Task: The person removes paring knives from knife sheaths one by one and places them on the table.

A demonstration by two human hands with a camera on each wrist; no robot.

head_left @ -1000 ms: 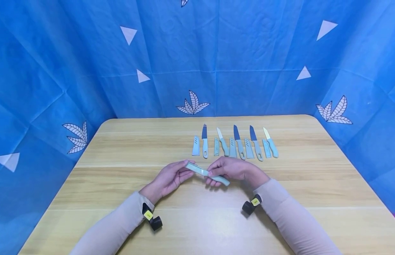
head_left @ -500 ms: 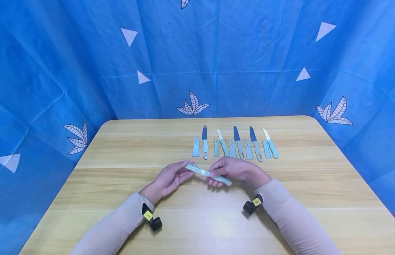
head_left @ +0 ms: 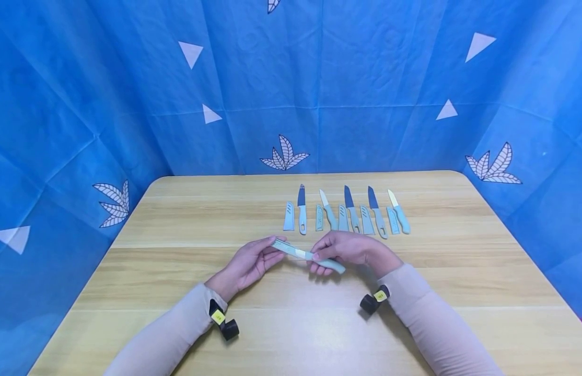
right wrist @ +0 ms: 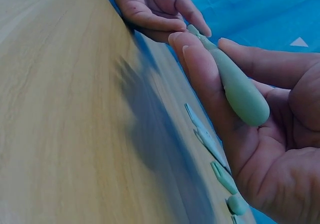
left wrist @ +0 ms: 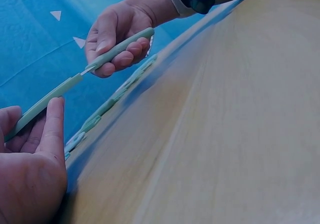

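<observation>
Over the middle of the table, my left hand [head_left: 246, 265] pinches a pale green knife sheath [head_left: 283, 246] between thumb and fingers. My right hand [head_left: 349, 248] grips the light green handle [head_left: 332, 265] of a knife, thumb on top and fingers curled beneath. Most of the blade is hidden inside the sheath; a short bright strip of blade [head_left: 300, 253] shows between sheath and handle. In the left wrist view, sheath [left wrist: 47, 100] and handle [left wrist: 122, 48] lie nearly in one line. The rounded handle end [right wrist: 247, 104] points toward the right palm in the right wrist view.
Beyond the hands, several bare knives lie in a row with their sheaths beside them, from a dark-bladed knife [head_left: 302, 218] and sheath [head_left: 288, 216] at left to a yellow-bladed knife [head_left: 400, 213] at right. A blue curtain [head_left: 366, 104] hangs behind the wooden table [head_left: 201, 209].
My right hand has shifted slightly to the right with the knife handle, and more blade shows outside the sheath. The left hand has stayed almost still.
</observation>
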